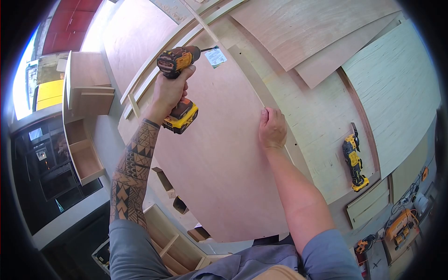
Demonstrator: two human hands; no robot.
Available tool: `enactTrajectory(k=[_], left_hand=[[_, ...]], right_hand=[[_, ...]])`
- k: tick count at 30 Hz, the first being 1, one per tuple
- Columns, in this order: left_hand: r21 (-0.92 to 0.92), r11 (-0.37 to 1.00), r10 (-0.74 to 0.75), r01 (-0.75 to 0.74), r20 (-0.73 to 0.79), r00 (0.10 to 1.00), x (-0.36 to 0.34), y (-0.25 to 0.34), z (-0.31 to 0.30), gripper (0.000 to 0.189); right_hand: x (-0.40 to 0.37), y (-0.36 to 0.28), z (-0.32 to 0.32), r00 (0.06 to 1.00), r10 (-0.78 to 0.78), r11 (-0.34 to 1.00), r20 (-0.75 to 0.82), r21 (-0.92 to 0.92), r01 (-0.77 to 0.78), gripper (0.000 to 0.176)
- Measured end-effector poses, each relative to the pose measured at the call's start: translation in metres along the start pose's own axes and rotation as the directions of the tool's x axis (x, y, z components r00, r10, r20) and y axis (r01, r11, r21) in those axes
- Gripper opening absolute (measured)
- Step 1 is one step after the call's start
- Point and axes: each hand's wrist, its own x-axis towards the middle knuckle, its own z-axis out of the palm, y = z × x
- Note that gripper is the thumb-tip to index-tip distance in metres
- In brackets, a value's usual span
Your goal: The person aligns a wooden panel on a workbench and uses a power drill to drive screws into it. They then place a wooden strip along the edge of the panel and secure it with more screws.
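Note:
My left hand (171, 91) is wrapped round the grip of a yellow and black cordless drill (179, 60), whose bit points right over the far part of a plywood panel (219, 154). A small white paper label (215, 57) with writing lies on the panel just below the bit. My right hand (273, 127) is at the panel's right edge, fingers curled there and thumb on top; whether it pinches anything besides the edge is hidden.
A yellow and black oscillating multi-tool (354, 161) lies on the worktop (322, 135) to the right. More plywood sheets (322, 28) lie at the upper right. Wooden strips (154, 70) run along the panel's left side. An open wooden cabinet (86, 154) stands far left. Orange tools (401, 228) sit lower right.

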Motion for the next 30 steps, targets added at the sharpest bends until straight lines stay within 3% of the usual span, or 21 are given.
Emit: enactTrajectory(k=[2, 30], left_hand=[[0.010, 1.000, -0.009, 0.009, 0.009, 1.000, 0.002, 0.001, 0.000, 0.044], [0.096, 0.995, -0.014, 0.015, -0.013, 1.000, 0.013, 0.014, 0.003, 0.046]], right_hand=[[0.000, 0.000, 0.001, 1.000, 0.004, 1.000, 0.006, -0.007, -0.004, 0.015], [-0.001, 0.002, -0.001, 1.000, 0.003, 1.000, 0.020, -0.019, -0.003, 0.014]])
